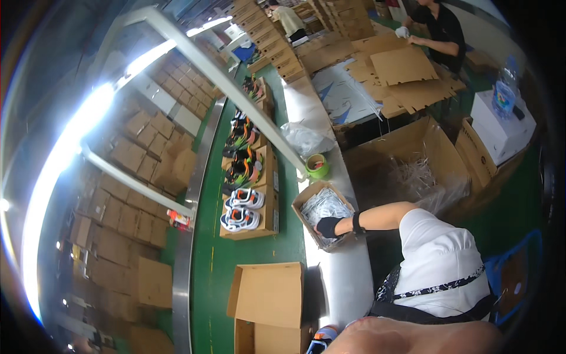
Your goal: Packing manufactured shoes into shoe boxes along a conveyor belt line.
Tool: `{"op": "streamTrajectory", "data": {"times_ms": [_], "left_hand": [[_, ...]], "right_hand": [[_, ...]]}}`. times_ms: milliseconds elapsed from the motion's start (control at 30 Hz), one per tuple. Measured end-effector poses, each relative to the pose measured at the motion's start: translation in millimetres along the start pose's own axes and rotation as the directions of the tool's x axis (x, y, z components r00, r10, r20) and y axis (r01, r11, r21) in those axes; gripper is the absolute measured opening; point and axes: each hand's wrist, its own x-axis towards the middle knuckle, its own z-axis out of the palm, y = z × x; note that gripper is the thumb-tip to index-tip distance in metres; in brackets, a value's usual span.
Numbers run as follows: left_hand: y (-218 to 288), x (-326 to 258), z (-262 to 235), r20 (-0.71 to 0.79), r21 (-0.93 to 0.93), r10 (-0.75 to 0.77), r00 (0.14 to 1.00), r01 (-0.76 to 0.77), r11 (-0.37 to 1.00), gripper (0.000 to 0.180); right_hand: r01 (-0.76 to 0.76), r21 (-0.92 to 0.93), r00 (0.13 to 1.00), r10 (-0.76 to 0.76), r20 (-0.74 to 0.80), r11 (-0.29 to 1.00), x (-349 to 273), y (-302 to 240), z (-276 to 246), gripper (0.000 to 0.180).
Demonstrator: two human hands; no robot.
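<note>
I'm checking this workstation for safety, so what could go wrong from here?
White slips might spill: the gloved hand reaches into their small carton, which sits near the edge of the metal counter, so a tug could shift it.
The white-and-navy shoes rest on a box; a bump could knock them off.
The plastic bottle standing on a white box could tip if jostled.

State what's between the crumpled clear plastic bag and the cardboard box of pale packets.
Head view: a round green container and a white post's lower end.
</note>
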Motion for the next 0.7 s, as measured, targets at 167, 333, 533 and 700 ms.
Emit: {"op": "streamTrajectory", "data": {"times_ms": [167,333,533,700], "left_hand": [[82,-14,19,0.066,0.027,0.128,0.990,-0.130,0.991,0.038],[117,-20,29,0.033,0.022,0.178,0.983,-0.179,0.984,0.038],[39,-87,50,-0.178,-0.044,-0.014,0.984,0.007,0.999,0.038],[-73,-198,89,-0.376,-0.156,-0.346,0.860,0.309,0.938,0.038]], "right_hand": [[0.065,0.379,0.944,0.067,-0.324,0.923,-6,-43,-32,0.009],[-0.150,0.495,0.988,0.144,0.050,0.856,-60,-86,-73,0.033],[-0.561,0.777,0.828,0.186,0.530,0.286,-112,-101,-43,0.018],[-0.116,0.566,0.965,-0.042,0.259,0.816,-131,-174,1,0.031]]}}
